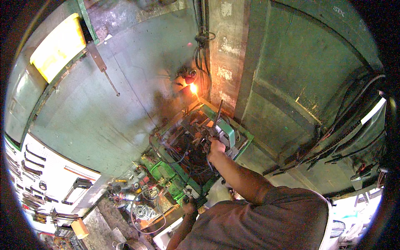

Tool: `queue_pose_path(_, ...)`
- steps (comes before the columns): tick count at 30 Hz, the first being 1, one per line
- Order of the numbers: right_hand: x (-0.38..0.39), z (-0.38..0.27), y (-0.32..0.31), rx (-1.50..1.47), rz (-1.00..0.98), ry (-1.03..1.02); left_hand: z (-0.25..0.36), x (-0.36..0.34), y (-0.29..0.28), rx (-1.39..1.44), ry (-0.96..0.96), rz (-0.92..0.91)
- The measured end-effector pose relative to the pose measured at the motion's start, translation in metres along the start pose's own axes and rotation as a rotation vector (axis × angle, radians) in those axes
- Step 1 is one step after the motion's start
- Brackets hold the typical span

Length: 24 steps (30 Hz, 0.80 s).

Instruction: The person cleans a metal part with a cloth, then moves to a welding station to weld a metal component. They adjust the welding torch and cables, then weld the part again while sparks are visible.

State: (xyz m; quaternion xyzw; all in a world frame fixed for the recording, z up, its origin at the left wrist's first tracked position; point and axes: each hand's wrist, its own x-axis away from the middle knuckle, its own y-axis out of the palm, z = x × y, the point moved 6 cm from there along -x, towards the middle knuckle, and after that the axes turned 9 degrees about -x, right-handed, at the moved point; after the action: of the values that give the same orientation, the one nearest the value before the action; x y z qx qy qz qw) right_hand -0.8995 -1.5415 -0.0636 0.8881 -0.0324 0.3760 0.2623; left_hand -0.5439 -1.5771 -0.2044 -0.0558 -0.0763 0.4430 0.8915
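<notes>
In front of me stands a green metal-framed machine [246,141], its middle full of dark parts and cables. My right hand [216,149] reaches over it from the right, fingers closed round a dark part whose kind I cannot make out. Just beyond that hand, a dark rod [219,110] sticks up beside a light-green housing [227,133]. My left hand [190,206] is at the machine's near left corner, closed against a small greyish metal piece [189,193]; its fingers are partly hidden. A glowing bulb [193,88] shines above the machine's far corner.
A grey panel [104,112] rises behind the machine, and dark cables [201,41] hang down it. Tools hang on a white board [46,175] at left. Loose machine parts [143,211] lie lower left. More cables [341,121] droop at right. A yellow bin [58,48] is at upper left.
</notes>
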Motion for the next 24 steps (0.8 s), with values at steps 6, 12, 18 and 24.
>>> queue_pose_path(6, 0.027, -0.008, 0.007, -0.179, 0.056, 0.038, 0.016, 0.007, -0.006, -0.381, 0.37, -0.001)
queue_pose_path(12, 0.024, -0.008, 0.006, -0.158, 0.055, 0.037, -0.013, 0.003, 0.003, 0.213, -0.393, 0.006)
queue_pose_path(18, 0.017, -0.004, 0.004, -0.137, 0.037, 0.036, -0.031, 0.001, 0.001, 0.216, -0.3, -0.01)
queue_pose_path(24, 0.021, -0.005, 0.004, -0.167, 0.051, 0.06, -0.041, -0.001, 0.003, 0.254, -0.418, -0.061)
